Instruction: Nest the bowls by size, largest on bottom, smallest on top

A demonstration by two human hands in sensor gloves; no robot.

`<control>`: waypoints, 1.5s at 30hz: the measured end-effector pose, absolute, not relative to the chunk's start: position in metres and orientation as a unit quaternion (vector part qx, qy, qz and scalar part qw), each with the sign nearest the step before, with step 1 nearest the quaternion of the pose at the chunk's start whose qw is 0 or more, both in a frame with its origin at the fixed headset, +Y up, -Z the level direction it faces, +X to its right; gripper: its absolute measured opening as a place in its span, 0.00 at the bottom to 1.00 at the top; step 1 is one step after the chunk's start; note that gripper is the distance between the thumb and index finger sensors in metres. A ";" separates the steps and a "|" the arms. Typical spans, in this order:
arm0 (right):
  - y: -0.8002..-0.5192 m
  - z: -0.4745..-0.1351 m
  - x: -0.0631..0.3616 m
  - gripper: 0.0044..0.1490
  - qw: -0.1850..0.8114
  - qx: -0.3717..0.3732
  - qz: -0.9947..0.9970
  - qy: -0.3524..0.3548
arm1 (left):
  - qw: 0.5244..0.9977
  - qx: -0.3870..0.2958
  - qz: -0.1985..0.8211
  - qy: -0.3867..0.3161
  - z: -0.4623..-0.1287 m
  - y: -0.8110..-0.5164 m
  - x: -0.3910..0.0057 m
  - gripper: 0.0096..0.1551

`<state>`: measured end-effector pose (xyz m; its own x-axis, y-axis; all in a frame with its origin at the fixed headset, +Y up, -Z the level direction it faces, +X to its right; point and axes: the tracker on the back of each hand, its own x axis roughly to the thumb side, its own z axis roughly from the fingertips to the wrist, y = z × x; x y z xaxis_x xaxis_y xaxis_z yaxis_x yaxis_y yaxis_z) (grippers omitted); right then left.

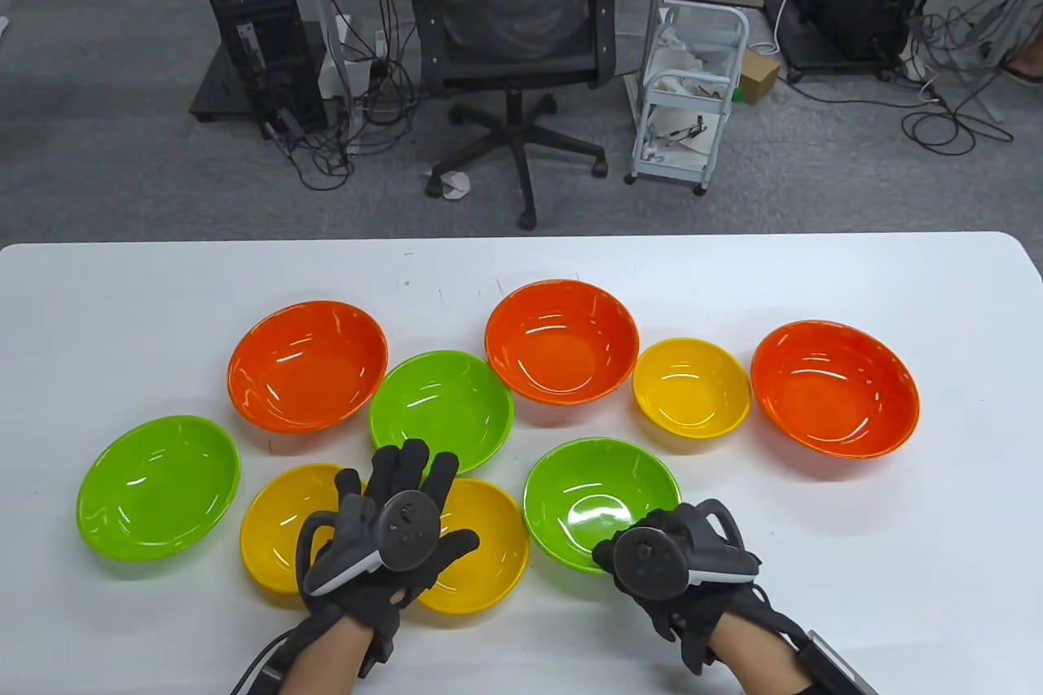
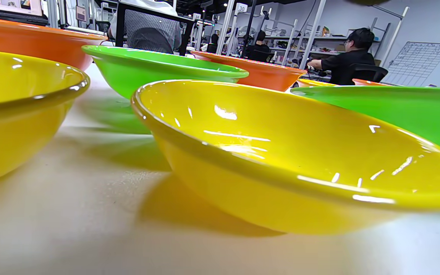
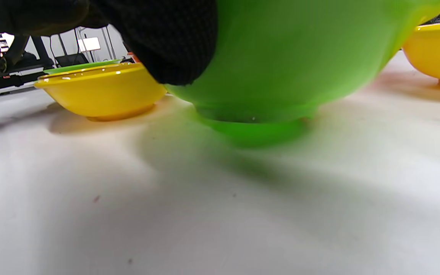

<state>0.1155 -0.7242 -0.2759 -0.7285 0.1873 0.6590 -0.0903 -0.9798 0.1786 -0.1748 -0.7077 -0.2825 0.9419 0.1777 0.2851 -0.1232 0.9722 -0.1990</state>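
Observation:
Nine bowls stand apart on the white table [image 1: 815, 279], three each of orange, green and yellow. The orange ones [image 1: 308, 365] [image 1: 562, 340] [image 1: 835, 388] are largest and the yellow ones smallest. My left hand [image 1: 432, 495] is open with fingers spread, above the gap between two near yellow bowls [image 1: 273, 524] [image 1: 489, 556]. The left wrist view shows the nearer one [image 2: 300, 152] up close. My right hand [image 1: 619, 548] grips the near rim of a green bowl [image 1: 599, 495]. In the right wrist view a gloved finger [image 3: 166, 38] lies against its outer wall [image 3: 300, 57].
Other green bowls stand at the left [image 1: 159, 487] and the middle [image 1: 442, 410], and a third yellow bowl [image 1: 691, 385] sits between two orange ones. Bare table lies at the near right. An office chair [image 1: 521, 35] and a cart [image 1: 693, 108] stand beyond the far edge.

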 end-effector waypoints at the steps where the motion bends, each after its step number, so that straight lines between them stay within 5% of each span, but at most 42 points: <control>1: -0.723 -0.276 0.117 0.27 0.081 0.359 0.928 0.062 | 0.982 -0.091 0.077 -0.150 -0.283 -0.708 -0.175 0.54; 12: -0.689 -0.280 0.155 0.26 0.172 0.318 0.932 -0.030 | 0.982 -0.088 0.085 -0.141 -0.285 -0.707 -0.180 0.54; 26: -0.688 -0.321 0.244 0.28 0.122 0.081 0.974 -0.172 | 0.981 -0.095 0.095 -0.137 -0.288 -0.709 -0.181 0.54; 38: -0.690 -0.367 0.297 0.27 0.120 -0.085 0.978 -0.151 | 0.979 -0.098 0.113 -0.136 -0.289 -0.710 -0.186 0.54; 45: -0.700 -0.382 0.306 0.26 0.113 -0.122 0.978 -0.127 | 0.979 -0.096 0.116 -0.138 -0.289 -0.710 -0.187 0.54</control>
